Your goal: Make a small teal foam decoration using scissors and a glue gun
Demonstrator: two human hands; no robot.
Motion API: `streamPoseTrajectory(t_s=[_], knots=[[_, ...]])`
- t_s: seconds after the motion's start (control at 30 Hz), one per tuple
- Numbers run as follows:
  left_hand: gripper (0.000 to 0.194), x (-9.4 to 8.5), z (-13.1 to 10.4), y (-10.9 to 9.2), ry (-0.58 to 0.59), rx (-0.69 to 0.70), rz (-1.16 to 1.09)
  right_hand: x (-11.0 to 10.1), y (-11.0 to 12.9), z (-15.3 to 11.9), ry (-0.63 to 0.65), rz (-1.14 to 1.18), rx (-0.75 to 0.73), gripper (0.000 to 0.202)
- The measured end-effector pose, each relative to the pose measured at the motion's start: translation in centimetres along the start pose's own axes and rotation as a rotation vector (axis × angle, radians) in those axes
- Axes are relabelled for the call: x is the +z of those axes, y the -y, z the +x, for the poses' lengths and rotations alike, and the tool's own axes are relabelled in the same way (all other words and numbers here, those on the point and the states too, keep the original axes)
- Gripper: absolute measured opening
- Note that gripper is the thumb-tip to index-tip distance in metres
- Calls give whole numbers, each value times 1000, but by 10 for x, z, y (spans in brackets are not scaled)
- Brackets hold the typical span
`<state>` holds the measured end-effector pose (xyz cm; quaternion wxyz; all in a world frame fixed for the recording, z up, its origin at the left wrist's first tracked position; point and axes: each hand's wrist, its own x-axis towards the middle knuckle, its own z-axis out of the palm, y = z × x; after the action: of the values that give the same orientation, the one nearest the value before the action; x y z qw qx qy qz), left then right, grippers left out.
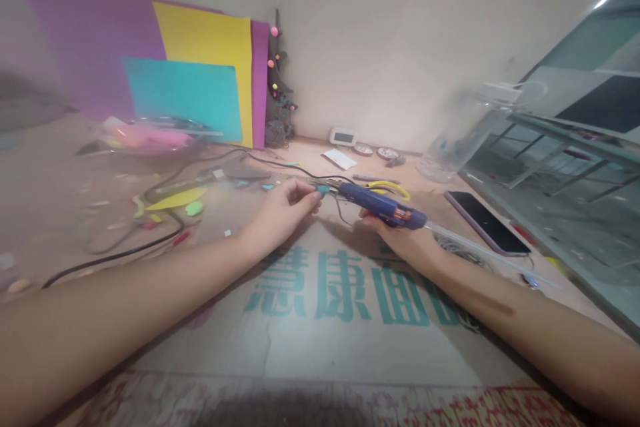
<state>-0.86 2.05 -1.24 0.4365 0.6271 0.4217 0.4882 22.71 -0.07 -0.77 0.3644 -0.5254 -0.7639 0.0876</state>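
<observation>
My right hand (pixel 387 223) is wrapped round a blue hot glue gun (pixel 373 201), whose nozzle points left; a clear glue stick (pixel 450 238) sticks out of its back end. My left hand (pixel 295 203) pinches a small teal piece (pixel 323 189) between thumb and fingertips. The nozzle tip is right at this teal piece; whether they touch I cannot tell. Under both hands lies a pale sheet with large green printed characters (pixel 343 287). Just behind the glue gun is a yellow curved strip (pixel 393 187).
A phone (pixel 486 221) lies at the right, near a clear plastic jug (pixel 453 137). Purple, yellow and teal sheets (pixel 187 97) lean on the wall at back left. Black cable (pixel 120 255) and coloured scraps (pixel 194 208) litter the left side. A small white digital clock (pixel 343 137) stands at the back.
</observation>
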Motion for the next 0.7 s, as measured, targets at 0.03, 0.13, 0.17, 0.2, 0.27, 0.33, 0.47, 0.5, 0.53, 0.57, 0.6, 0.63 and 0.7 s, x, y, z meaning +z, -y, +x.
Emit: streamPoseTrajectory(t_s=[0.03, 0.13, 0.17, 0.2, 0.27, 0.33, 0.47, 0.5, 0.53, 0.57, 0.6, 0.63, 0.7], knots=[[19, 0, 0, 0, -2, -2, -2, -1, 1, 0, 25, 13, -32, 16], [20, 0, 1, 0, -3, -29, -33, -4, 3, 1, 72, 46, -89, 18], [20, 0, 1, 0, 0, -36, -49, -5, 3, 1, 73, 45, -91, 19], [21, 0, 1, 0, 1, -42, -66, -5, 3, 1, 69, 39, -89, 19], [21, 0, 1, -1, 1, -51, -95, -4, 2, 1, 73, 33, -81, 17], [20, 0, 1, -1, -3, -65, -115, -3, 1, 0, 83, 51, -76, 16], [19, 1, 0, -2, -6, -77, -134, -2, 2, 1, 90, 77, -78, 15], [19, 1, 0, -3, -6, -81, -138, -2, 2, 1, 91, 72, -78, 15], [20, 1, 0, -3, -6, -86, -143, -2, 2, 1, 92, 64, -79, 15], [20, 1, 0, -3, -5, -89, -147, -2, 2, 2, 89, 52, -78, 16], [20, 1, 0, -3, -5, -91, -149, -2, 2, 2, 79, 39, -77, 16], [19, 1, 0, -3, -2, -89, -150, -2, 2, 2, 68, 26, -77, 17], [19, 1, 1, -3, 3, -81, -147, -2, 2, 2, 47, 5, -78, 18]])
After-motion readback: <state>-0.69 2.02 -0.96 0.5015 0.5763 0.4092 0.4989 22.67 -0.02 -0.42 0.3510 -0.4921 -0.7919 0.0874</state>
